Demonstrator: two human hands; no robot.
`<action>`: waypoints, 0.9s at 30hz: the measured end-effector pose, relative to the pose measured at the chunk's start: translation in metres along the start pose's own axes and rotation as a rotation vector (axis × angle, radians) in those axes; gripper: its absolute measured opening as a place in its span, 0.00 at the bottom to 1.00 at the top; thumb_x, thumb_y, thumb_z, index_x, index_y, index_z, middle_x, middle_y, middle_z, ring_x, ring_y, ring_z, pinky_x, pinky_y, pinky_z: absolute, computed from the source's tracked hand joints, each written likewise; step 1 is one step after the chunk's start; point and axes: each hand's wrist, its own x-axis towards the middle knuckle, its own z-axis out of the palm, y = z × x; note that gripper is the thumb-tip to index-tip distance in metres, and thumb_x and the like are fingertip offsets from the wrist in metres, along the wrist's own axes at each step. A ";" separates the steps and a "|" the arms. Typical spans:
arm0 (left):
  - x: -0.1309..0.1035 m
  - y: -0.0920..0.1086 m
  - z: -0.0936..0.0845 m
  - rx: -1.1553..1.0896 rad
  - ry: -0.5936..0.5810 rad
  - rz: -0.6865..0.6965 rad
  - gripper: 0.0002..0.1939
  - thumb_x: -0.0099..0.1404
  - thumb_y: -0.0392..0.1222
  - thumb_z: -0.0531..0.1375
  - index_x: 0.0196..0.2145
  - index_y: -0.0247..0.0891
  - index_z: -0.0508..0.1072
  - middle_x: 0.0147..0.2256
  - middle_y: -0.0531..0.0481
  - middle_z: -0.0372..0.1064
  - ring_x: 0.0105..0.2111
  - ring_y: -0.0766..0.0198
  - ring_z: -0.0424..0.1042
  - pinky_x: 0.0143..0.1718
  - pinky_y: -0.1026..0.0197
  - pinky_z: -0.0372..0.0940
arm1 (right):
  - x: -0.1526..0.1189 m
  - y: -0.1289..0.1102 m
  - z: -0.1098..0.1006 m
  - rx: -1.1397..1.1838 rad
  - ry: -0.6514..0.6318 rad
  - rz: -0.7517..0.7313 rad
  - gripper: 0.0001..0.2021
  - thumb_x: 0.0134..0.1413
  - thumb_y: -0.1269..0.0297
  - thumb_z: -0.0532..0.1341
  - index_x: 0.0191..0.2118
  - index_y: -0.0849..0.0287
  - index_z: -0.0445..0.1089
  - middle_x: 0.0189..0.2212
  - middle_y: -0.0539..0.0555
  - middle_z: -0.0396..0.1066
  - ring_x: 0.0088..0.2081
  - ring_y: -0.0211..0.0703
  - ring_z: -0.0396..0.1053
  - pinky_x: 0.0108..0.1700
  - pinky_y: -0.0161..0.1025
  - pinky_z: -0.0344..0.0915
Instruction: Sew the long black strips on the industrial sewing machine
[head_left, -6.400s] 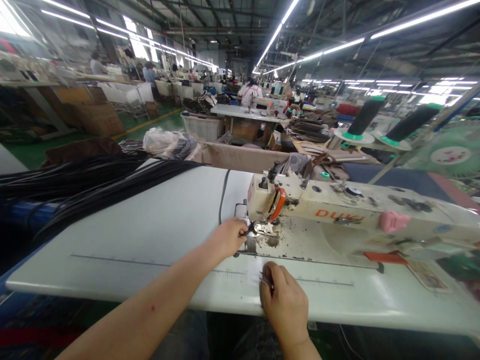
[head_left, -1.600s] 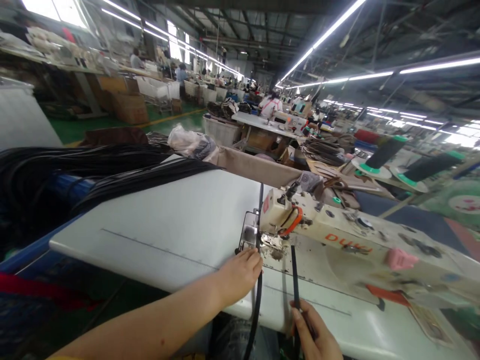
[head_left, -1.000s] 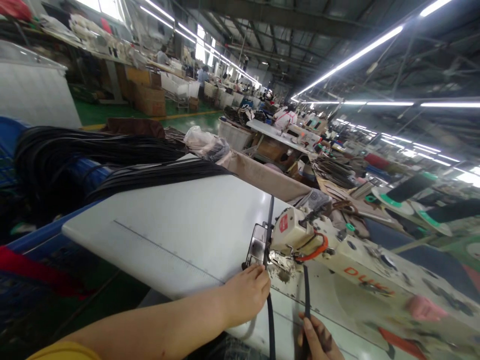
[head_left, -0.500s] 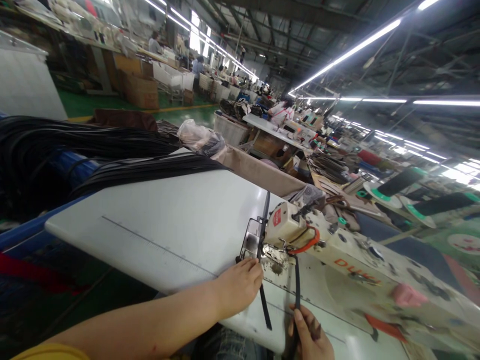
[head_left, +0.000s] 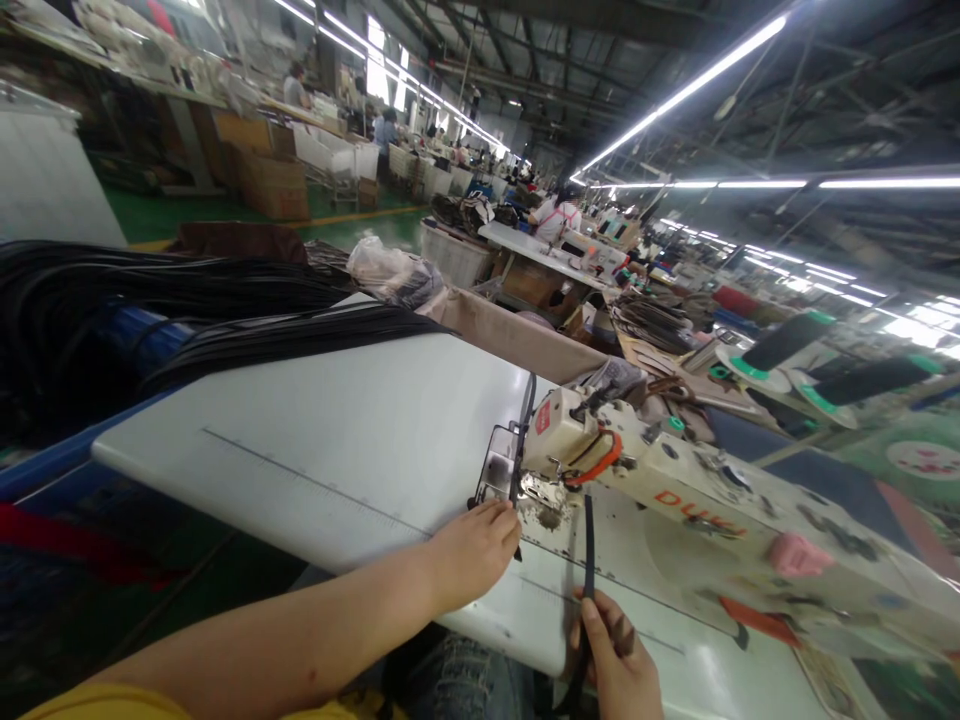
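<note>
My left hand point(head_left: 480, 545) lies on the sewing table beside the needle area, its fingers closed together over a narrow black strap point(head_left: 531, 392). That strap runs past the metal plate point(head_left: 498, 464) and along the head of the sewing machine point(head_left: 570, 425); only a short tail of it shows below my fingers. In my right hand point(head_left: 619, 650), near the table's front edge, a second black strap point(head_left: 589, 545) is pinched between thumb and fingers. Its free end points up toward the machine, and its lower part hangs over the edge.
Long black straps point(head_left: 315, 340) are heaped across the table's left end and a blue support point(head_left: 142, 330). Behind the table point(head_left: 300, 400) stands a pale bin point(head_left: 525, 335). Thread spools point(head_left: 787, 340) rise at right. A person point(head_left: 559, 215) works farther back.
The strap under my left hand has slid away from me along the machine, so its near tail is much shorter. My right hand still holds the other strap. The view has shifted slightly.
</note>
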 end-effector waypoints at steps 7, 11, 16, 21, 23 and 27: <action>0.000 -0.002 0.005 -0.023 0.015 -0.015 0.14 0.74 0.39 0.55 0.53 0.30 0.72 0.52 0.38 0.72 0.55 0.55 0.71 0.64 0.54 0.61 | -0.003 -0.003 0.000 -0.029 -0.002 -0.017 0.31 0.46 0.33 0.65 0.41 0.59 0.75 0.19 0.45 0.65 0.21 0.36 0.55 0.24 0.35 0.54; 0.000 -0.003 0.001 -0.016 -0.012 -0.005 0.14 0.72 0.34 0.56 0.53 0.29 0.72 0.53 0.38 0.72 0.56 0.55 0.71 0.65 0.56 0.59 | -0.004 -0.004 -0.001 -0.025 -0.022 -0.024 0.31 0.48 0.34 0.65 0.41 0.60 0.74 0.19 0.45 0.65 0.20 0.35 0.54 0.24 0.35 0.53; 0.001 -0.004 -0.006 -0.019 -0.022 -0.026 0.15 0.72 0.34 0.56 0.53 0.30 0.72 0.54 0.38 0.72 0.55 0.56 0.71 0.64 0.57 0.59 | -0.001 -0.003 -0.002 -0.017 -0.045 0.005 0.31 0.46 0.34 0.66 0.41 0.60 0.74 0.19 0.46 0.66 0.21 0.36 0.55 0.23 0.35 0.52; 0.003 -0.004 0.002 -0.045 0.003 -0.082 0.19 0.75 0.43 0.53 0.59 0.30 0.70 0.61 0.39 0.68 0.61 0.55 0.67 0.67 0.54 0.54 | 0.000 -0.001 -0.003 -0.025 -0.041 0.014 0.32 0.46 0.34 0.65 0.42 0.60 0.74 0.20 0.46 0.67 0.20 0.35 0.55 0.23 0.35 0.53; 0.004 -0.004 0.008 -0.040 0.014 -0.107 0.23 0.76 0.49 0.52 0.61 0.31 0.69 0.63 0.39 0.66 0.63 0.54 0.65 0.68 0.53 0.53 | 0.001 -0.001 -0.005 -0.038 -0.060 0.016 0.32 0.46 0.33 0.65 0.42 0.61 0.74 0.20 0.46 0.68 0.20 0.36 0.56 0.23 0.35 0.54; 0.000 -0.006 0.017 0.015 0.027 -0.148 0.27 0.77 0.53 0.50 0.62 0.32 0.69 0.64 0.42 0.65 0.66 0.53 0.62 0.69 0.50 0.50 | 0.004 -0.002 -0.008 -0.060 -0.088 0.035 0.33 0.43 0.33 0.66 0.41 0.61 0.75 0.20 0.47 0.68 0.21 0.37 0.58 0.24 0.35 0.55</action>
